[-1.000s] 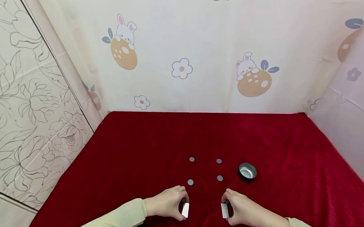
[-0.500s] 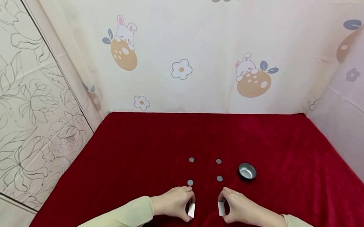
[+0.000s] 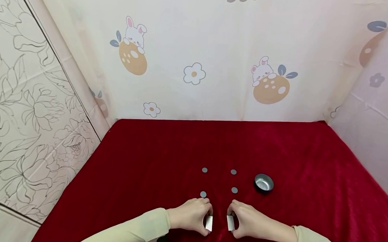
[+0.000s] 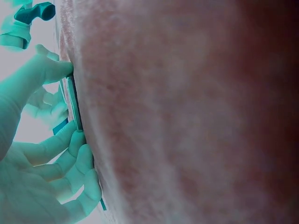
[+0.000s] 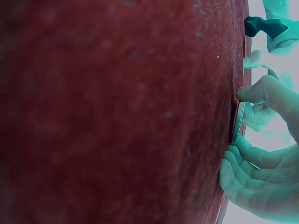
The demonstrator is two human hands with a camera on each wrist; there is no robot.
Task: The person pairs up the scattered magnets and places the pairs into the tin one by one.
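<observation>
In the head view my left hand [image 3: 194, 215] pinches a small pale rectangular plate [image 3: 209, 223] between thumb and fingers. Opposite it, my right hand [image 3: 248, 220] pinches a similar rectangular plate [image 3: 230, 223]. The two pieces face each other across a narrow gap, low over the red cloth [image 3: 146, 169]. From the left wrist, the left plate [image 4: 74, 103] shows as a thin edge between thumb and forefinger. The right wrist view shows the right plate [image 5: 238, 122] edge-on too, close to the cloth. Several grey discs lie beyond the hands, among them a near-left disc [image 3: 203, 194] and near-right disc [image 3: 234, 190].
A small round metal tin [image 3: 264, 182] stands right of the discs. Farther back lie a far-left disc [image 3: 205, 170] and far-right disc [image 3: 233, 171]. A patterned curtain [image 3: 197, 56] rises behind the table, with more hangings at both sides.
Both hands have moved inward with their plates, the left one rightward and the right one leftward, so the gap between the plates has narrowed. The discs and tin stay put.
</observation>
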